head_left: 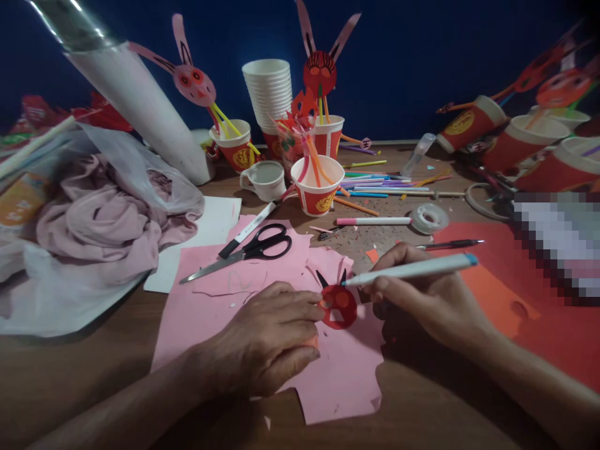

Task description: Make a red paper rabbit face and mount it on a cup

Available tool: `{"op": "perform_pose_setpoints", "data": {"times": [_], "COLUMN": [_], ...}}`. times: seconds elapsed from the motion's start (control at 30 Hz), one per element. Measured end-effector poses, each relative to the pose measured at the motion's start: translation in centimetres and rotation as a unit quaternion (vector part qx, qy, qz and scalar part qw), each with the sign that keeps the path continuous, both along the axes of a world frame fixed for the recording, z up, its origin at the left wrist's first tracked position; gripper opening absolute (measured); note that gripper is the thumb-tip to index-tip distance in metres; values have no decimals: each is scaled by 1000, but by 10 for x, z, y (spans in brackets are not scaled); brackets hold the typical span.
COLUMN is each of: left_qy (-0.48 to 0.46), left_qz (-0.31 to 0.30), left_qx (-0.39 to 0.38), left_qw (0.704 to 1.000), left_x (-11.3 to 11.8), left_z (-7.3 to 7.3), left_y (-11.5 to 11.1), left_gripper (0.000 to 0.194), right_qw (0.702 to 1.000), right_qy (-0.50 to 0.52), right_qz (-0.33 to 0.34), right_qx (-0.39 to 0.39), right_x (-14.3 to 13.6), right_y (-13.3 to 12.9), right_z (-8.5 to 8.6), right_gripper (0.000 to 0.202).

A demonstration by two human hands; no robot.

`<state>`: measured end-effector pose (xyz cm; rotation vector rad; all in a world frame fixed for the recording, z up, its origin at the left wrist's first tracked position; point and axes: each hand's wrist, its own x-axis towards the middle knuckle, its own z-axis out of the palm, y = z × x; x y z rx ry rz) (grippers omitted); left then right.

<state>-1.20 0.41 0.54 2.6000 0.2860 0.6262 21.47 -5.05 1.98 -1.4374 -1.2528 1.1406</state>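
Note:
My right hand (424, 294) pinches a white felt-tip pen (412, 270) with blue ends. Its tip is at the upper edge of a small red paper face (344, 320). This face has orange round eyes, a white patch and pink ears with black inner marks. Lying fairly flat on torn pink paper (347, 387), my left hand (276, 337) touches the face's left edge with its fingertips. A bit of orange paper (309, 342) shows between its fingers and thumb; the rest of it is hidden.
Black-handled scissors (269, 242) and a capped marker (248, 230) lie on the pink paper. Behind stand a red-and-white paper cup (317, 184), a mug (265, 181) and stacked cups (267, 94). Clear tape (429, 219) and red paper (562, 337) are at right, a plastic bag (60, 300) at left.

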Motion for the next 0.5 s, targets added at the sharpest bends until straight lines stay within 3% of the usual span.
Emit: {"op": "perform_pose_setpoints", "data": {"times": [0.2,0.5], "left_qy": [-1,27], "left_qz": [-13,-27], "left_qx": [7,-25], "left_qw": [1000,999], "left_x": [-1,-4], "left_z": [-2,-2], "left_y": [1,3], "left_gripper": [15,17], "right_qw": [973,953], "right_qy": [-194,-251], "right_qz": [95,125], "right_qx": [87,114], "right_x": [-16,-14], "right_y": [-6,-4], "right_z": [-3,-14], "right_gripper": [9,11]}}
